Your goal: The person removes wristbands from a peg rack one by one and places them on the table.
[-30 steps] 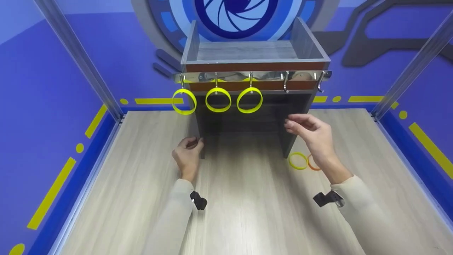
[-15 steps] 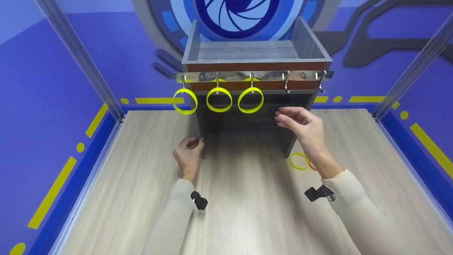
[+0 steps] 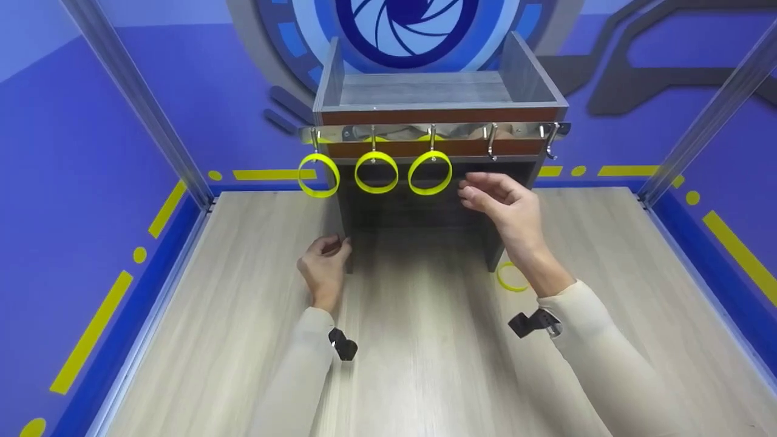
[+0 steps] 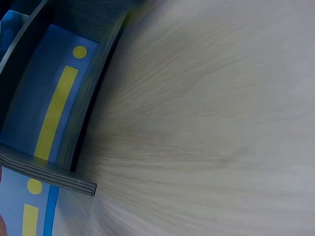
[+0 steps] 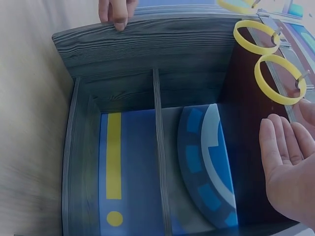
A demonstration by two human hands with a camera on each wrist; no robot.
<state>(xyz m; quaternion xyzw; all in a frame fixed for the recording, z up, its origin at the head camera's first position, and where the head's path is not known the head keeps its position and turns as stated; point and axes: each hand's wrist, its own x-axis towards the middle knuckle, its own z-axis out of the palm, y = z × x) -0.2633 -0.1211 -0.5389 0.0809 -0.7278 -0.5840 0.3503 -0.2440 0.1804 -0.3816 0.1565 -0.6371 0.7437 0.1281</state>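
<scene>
A grey shelf unit [image 3: 437, 91] stands at the back of the table, with a chrome hook rail [image 3: 425, 130] along its front. Three yellow rings hang from the left hooks [image 3: 318, 175], [image 3: 376, 172], [image 3: 430, 172]; two hooks on the right [image 3: 491, 142] are bare. My right hand [image 3: 485, 191] hovers just right of the third ring, fingers relaxed and holding nothing. The right wrist view shows its open palm [image 5: 285, 157] beside two rings [image 5: 275, 78]. My left hand [image 3: 325, 261] grips the lower front edge of the shelf's left side panel [image 5: 147, 42].
Another yellow ring [image 3: 508, 278] lies on the wooden table [image 3: 425, 364] by the shelf's right foot, partly hidden by my right forearm. Blue walls and clear corner posts [image 3: 139, 103] enclose the table. In the left wrist view only table and a shelf panel edge [image 4: 81, 184] show.
My right hand has moved left and slightly up toward the third hanging ring, and its forearm now hides an orange ring on the table. The left hand has stayed put.
</scene>
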